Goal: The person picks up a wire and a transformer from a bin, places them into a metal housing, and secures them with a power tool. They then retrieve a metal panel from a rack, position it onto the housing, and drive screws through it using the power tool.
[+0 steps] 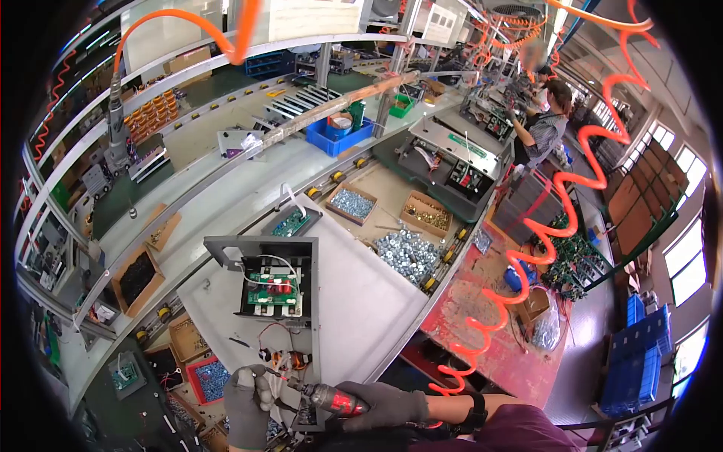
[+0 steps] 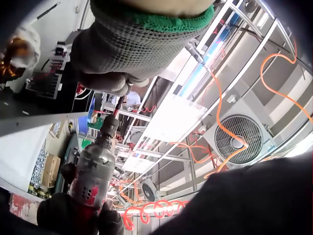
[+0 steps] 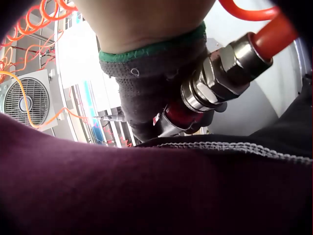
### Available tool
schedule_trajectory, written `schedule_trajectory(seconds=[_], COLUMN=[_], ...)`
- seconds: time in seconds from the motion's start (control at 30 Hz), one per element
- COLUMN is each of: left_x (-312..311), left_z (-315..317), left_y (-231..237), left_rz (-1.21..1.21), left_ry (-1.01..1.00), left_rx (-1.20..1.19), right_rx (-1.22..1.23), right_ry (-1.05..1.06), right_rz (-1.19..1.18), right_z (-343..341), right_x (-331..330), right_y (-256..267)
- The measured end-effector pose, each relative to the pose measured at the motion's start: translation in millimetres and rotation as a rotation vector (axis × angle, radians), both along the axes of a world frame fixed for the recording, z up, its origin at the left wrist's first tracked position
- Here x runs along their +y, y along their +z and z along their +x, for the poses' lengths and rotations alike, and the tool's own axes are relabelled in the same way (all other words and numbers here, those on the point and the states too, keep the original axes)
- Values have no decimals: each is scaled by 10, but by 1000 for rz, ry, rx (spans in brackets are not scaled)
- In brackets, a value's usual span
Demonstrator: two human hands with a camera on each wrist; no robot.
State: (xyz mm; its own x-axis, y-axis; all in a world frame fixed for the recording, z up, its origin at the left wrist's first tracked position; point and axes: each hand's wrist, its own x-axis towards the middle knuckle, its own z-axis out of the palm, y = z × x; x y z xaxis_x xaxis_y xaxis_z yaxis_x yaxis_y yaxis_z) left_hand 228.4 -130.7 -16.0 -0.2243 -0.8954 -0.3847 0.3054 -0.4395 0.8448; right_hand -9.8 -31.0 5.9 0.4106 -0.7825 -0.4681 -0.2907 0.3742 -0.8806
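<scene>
Red driver in hand: fitting a screw, I'd guess.
Right hand clamps its fingers round it; left hand pinches near the bit, any screw hidden. Metal case sits just beside, on a pale board; next seems to need steady aim.

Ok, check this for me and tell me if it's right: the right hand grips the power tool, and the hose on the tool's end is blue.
Blue is wrong: the hose on the end of the power tool is orange, as the right wrist view shows. The right hand does grip it.
</scene>
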Motion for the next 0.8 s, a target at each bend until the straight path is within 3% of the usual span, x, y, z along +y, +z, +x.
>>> schedule_trajectory(seconds=[0.27,0.37,0.4,0.53,0.57,0.67,0.73,0.77,0.8], left_x=[65,45,66,157,169,207,167,90,3], left_z=[299,337,354,332,331,354,368,396,432], left_y=[63,157,219,170,105,-71,-70,6,49], left_rz=[65,-39,-103,65,88,105,97,59,18], left_ry=[-142,-281,-359,-429,-449,-487,-507,-465,-427], left_rx=[-30,-197,-318,-130,-129,-70,-6,-134,-259], right_rx=[97,-115,-63,102,66,-59,-75,-71,-111], right_ry=[-9,-101,-96,-106,-128,-227,-269,-312,-376], right_rz=[-28,115,47,33,-73,-86,-61,-55,210], right_z=[444,489,468,466,464,473,372,320,230], right_x=[194,311,328,364,415,495,551,543,513], right_y=[49,-46,-63,90,-16,-170,-217,-202,-8])
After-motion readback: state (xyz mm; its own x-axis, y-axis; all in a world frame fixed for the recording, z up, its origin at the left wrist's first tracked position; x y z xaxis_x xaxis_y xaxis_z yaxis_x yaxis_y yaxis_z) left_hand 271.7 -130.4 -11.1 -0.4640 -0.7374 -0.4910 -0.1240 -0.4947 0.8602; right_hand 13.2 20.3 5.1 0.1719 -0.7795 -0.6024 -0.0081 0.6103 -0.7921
